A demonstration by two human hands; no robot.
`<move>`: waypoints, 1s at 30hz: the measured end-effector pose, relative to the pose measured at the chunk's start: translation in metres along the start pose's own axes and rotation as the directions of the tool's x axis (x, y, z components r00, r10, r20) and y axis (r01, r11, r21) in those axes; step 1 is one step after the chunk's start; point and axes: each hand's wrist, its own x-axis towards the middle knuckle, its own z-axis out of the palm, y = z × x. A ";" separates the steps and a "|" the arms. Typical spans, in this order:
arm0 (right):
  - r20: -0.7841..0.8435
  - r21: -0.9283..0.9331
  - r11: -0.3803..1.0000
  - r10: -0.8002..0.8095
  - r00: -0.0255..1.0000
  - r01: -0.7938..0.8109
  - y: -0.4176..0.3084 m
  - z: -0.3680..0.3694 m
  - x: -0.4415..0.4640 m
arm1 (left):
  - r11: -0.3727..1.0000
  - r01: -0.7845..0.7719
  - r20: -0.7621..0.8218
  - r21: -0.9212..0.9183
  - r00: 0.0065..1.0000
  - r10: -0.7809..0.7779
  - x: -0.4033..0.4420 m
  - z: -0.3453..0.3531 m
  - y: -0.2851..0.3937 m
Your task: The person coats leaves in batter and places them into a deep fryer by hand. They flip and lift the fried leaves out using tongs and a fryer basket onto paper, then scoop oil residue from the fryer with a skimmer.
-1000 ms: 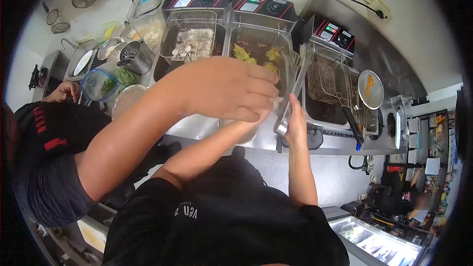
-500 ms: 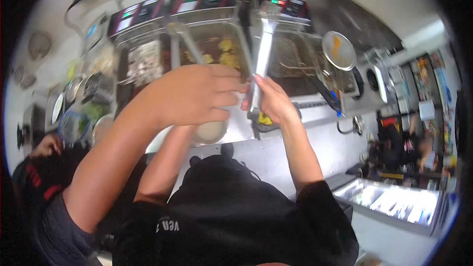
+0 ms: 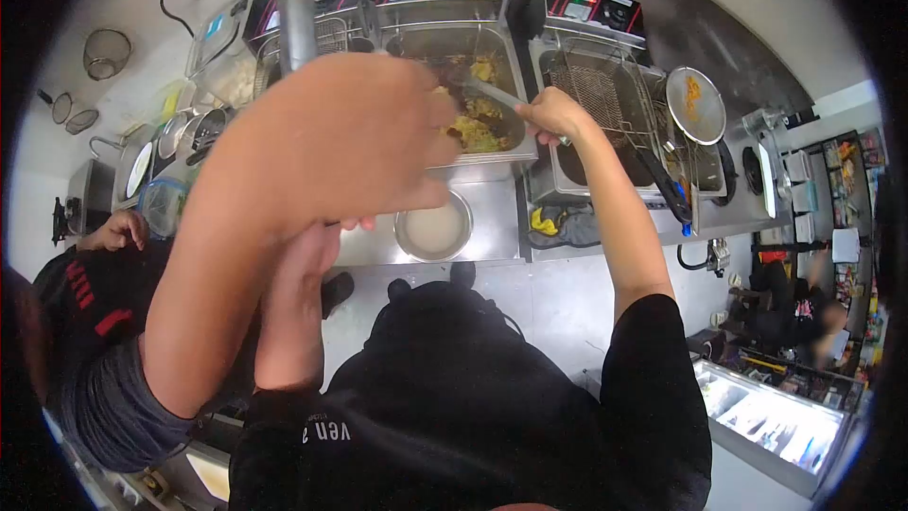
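My right hand (image 3: 556, 115) is closed round the metal handle of a long utensil (image 3: 497, 93). Its far end reaches into the middle fryer (image 3: 515, 137), where yellowish fried pieces (image 3: 478, 132) lie in dark oil; the kind of utensil is unclear. My left hand (image 3: 326, 248) is mostly hidden under another person's large blurred hand (image 3: 350, 147), so its grip does not show. Beyond that hand a blurred long metal tool (image 3: 293, 5) points upward; who holds it cannot be made out. Below the fryer stands a metal bowl (image 3: 433, 227) of whitish liquid.
A right fryer (image 3: 591, 95) holds a wire basket. Beside it are a round strainer (image 3: 695, 106) with orange bits and a black handle (image 3: 667, 189). A co-worker (image 3: 104, 284) stands close on my left. A cloth (image 3: 563, 225) lies at the counter's front.
The long metal tool has gone from my right hand to the upper left. My right hand now grips another handle over the middle fryer. The other person's hand has moved left.
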 end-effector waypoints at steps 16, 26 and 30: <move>0.145 0.260 0.961 0.062 0.988 -0.098 -0.015 0.006 0.039 | 0.844 0.403 0.034 0.355 0.896 -0.442 -0.123 0.007 -0.020; -0.325 -0.824 0.552 -0.642 0.695 0.124 -0.048 -0.003 0.000 | 0.056 -0.019 -0.058 -0.998 0.162 -0.985 -0.139 0.099 0.028; -0.189 -0.893 0.407 -0.724 0.663 0.191 -0.027 0.037 -0.001 | -0.091 -0.365 0.039 -0.927 0.148 -0.988 -0.142 0.107 0.043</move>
